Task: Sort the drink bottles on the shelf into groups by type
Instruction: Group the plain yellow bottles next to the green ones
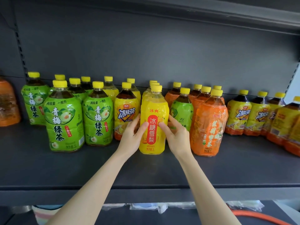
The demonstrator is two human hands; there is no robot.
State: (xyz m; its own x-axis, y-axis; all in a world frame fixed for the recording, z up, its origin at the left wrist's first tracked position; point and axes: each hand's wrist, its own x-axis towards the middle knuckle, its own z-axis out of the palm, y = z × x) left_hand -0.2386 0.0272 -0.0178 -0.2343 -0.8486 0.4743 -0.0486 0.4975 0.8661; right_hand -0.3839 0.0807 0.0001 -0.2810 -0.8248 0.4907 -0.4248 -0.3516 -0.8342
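A yellow pear-drink bottle with a red label stands upright at the middle of the dark shelf. My left hand grips its left side and my right hand grips its right side, thumbs on the front. More yellow pear bottles stand right behind it. Green-tea bottles are grouped to the left. A yellow iced-tea bottle stands just left of my left hand. To the right stand orange bottles, with one green bottle among them. Several yellow iced-tea bottles stand at the far right.
An orange bottle stands at the far left beyond the shelf upright. The front strip of the shelf is bare. Another shelf board hangs overhead. Below the shelf edge lie plastic-wrapped goods and an orange hose.
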